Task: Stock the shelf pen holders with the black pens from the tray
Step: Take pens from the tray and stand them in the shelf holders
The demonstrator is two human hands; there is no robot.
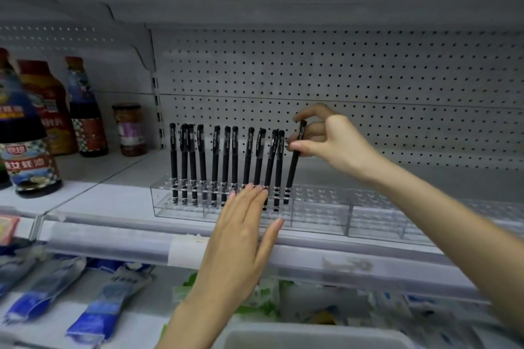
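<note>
The left hand point(241, 224) covers the lower ends of several pens point(256, 161) and part of the pen holder point(320, 207). Below the holder, the tray point(312, 337) is cut by the bottom edge and the packets point(45, 289) are blurred. Pen lettering is too small to read.

My right hand point(334, 142) pinches a black pen point(292, 173) near its cap between thumb and fingers. The pen is tilted, its tip down in the clear pen holder point(320, 210), just right of the row of pens point(225, 161) standing there. My left hand point(241, 238) is flat with fingers straight, the fingertips touching the holder's top front edge below the row. The holder sits on a grey shelf point(113, 246) before a pegboard point(340, 65). Sauce bottles point(85, 110) and a jar point(130, 130) stand to the left. A pale tray point(312, 334) shows at the bottom edge.
</note>
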